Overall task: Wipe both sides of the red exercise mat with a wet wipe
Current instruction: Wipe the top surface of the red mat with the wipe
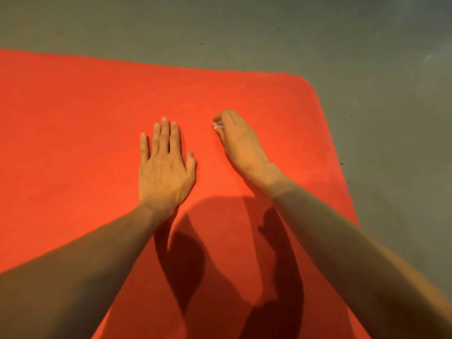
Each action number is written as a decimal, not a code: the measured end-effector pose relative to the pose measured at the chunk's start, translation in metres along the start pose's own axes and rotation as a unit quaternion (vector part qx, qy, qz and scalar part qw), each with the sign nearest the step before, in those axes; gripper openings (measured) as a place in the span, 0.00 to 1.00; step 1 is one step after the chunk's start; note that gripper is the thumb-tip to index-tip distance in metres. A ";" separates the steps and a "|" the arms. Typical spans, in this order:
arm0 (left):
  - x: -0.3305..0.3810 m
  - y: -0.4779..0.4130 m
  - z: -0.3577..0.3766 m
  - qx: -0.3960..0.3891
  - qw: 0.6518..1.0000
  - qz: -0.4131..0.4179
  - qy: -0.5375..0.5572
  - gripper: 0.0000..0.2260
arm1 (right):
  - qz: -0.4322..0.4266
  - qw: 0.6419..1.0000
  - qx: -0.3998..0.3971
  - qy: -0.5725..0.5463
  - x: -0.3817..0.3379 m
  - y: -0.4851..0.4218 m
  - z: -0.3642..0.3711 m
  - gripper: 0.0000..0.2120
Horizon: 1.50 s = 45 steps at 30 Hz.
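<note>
The fingers (165, 134) of the left hand (164, 167) lie straight and flat on the big red soft exercise mat (73, 113). They are close side by side, with the little finger and the thumb a bit apart. Just to the right is the right hand (241, 145), near the left hand but not touching it. Its fingers (228, 117) are curled and pinch a small white wet wipe (218, 124) against the mat. Only a tiny bit of the wipe peeks out. The mat lies flat on the grey floor (391, 69), and its round corner is at the far right. Dark arm shadows (186, 260) fall on the mat lower down.
</note>
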<state>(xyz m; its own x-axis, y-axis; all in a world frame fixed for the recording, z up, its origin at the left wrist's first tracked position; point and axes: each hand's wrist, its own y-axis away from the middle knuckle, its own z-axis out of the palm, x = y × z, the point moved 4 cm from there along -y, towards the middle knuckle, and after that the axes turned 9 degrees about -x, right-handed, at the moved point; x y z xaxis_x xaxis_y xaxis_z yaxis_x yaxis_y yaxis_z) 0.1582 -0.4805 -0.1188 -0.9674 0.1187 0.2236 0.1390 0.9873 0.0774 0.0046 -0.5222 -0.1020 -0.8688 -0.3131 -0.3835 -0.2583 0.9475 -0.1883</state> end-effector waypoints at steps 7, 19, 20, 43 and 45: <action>-0.002 -0.002 0.000 -0.010 0.999 -0.036 0.000 0.32 | 0.326 0.929 0.159 -0.071 0.124 -0.042 -0.029 0.13; -0.006 -0.008 -0.001 -0.013 0.999 -0.038 -0.001 0.31 | 0.112 0.993 0.029 0.004 0.067 -0.116 0.007 0.10; -0.006 -0.008 -0.001 -0.013 0.999 -0.038 -0.001 0.31 | 0.155 0.986 0.048 0.026 0.100 -0.102 -0.009 0.11; -0.005 -0.011 -0.002 -0.006 0.999 -0.047 -0.003 0.31 | 0.405 0.909 0.034 0.093 0.216 -0.049 -0.079 0.15; -0.005 -0.011 -0.002 -0.004 0.999 -0.045 -0.003 0.31 | 0.405 0.905 0.013 0.126 0.205 -0.037 -0.082 0.14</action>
<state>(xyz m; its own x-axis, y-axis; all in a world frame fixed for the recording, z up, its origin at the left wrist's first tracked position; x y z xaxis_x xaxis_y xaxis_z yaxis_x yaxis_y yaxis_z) 0.1623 -0.4919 -0.1187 -0.9775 0.0302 0.2089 0.0531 0.9931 0.1048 -0.1987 -0.6162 -0.0993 -0.8379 0.5127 -0.1871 0.5151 0.8562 0.0396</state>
